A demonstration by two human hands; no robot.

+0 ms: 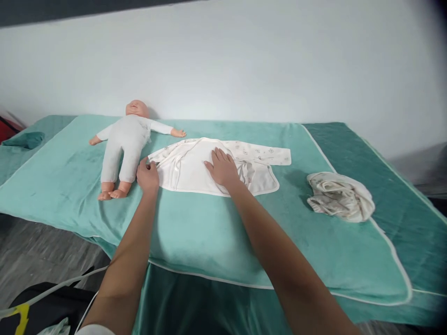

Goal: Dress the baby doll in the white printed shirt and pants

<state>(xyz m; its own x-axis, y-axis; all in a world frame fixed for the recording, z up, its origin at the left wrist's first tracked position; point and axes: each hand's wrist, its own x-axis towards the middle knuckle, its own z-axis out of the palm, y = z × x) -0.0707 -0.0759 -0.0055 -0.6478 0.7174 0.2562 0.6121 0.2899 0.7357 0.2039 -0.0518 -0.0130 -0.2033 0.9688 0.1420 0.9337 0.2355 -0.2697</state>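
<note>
A small white baby shirt point(190, 170) with a fine print lies spread open on the green blanket, its right sleeve stretched out sideways. My left hand point(148, 175) pinches the shirt at its left edge, near the cuff of the left sleeve. Flat on the middle of the shirt rests my right hand point(222, 168), fingers stretched out. To the left of the shirt a baby doll point(127, 132) in a white suit lies on its back, arms spread, one foot close to my left hand.
A rolled bundle of pale cloth point(340, 196) sits at the right on the light green blanket point(209, 237). Darker green cloth point(391, 195) shows beneath it. A white wall point(223, 65) rises behind. At lower left are a black bag point(45, 309) and a pale cable point(66, 283).
</note>
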